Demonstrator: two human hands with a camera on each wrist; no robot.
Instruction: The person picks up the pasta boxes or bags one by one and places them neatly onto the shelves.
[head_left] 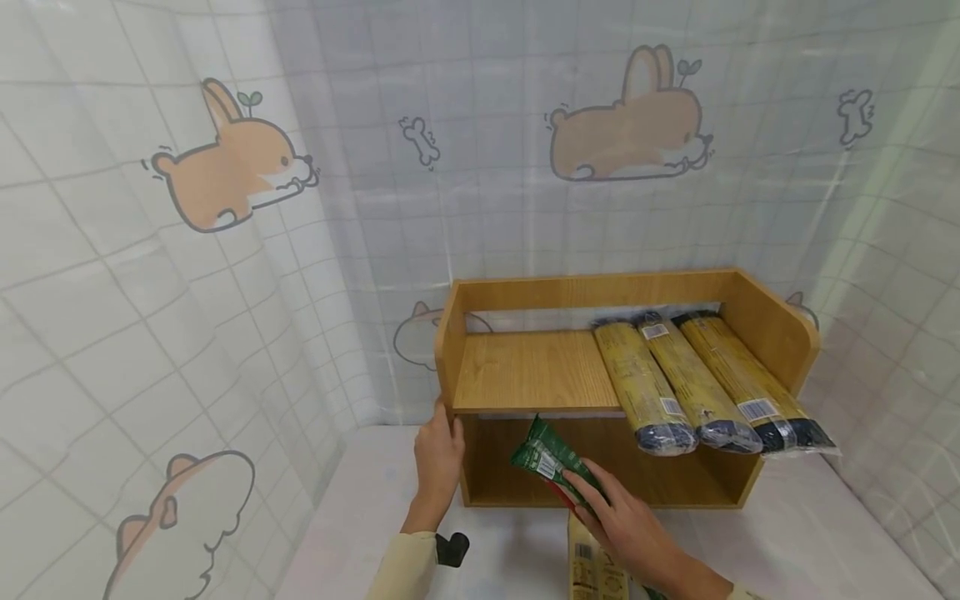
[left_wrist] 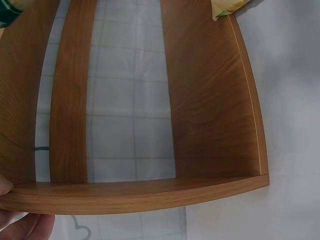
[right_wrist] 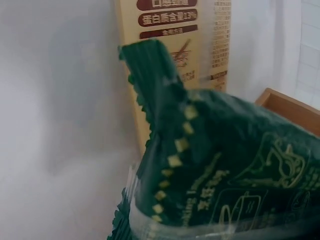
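Note:
A small wooden shelf unit (head_left: 540, 371) stands against the back, with an upper board and an open lower compartment. My left hand (head_left: 437, 468) grips its left side panel; in the left wrist view, the fingers (left_wrist: 37, 227) and thumb lie on either side of the panel's edge. In my right hand (head_left: 637, 533) I hold a green plastic packet (head_left: 546, 457), tilted, in front of the lower compartment. Its crimped end and printed cooking pictures fill much of the right wrist view, where the hand itself is hidden. Below it lies a beige printed package (head_left: 592, 571), partly covered by the hand.
Several yellow packages, dark at their ends, lie side by side on the right of the upper board; one is the left package (head_left: 643, 383). Their front ends overhang the board. A white surface (head_left: 352, 483) lies under everything, with a patterned curtain (head_left: 495, 208) behind.

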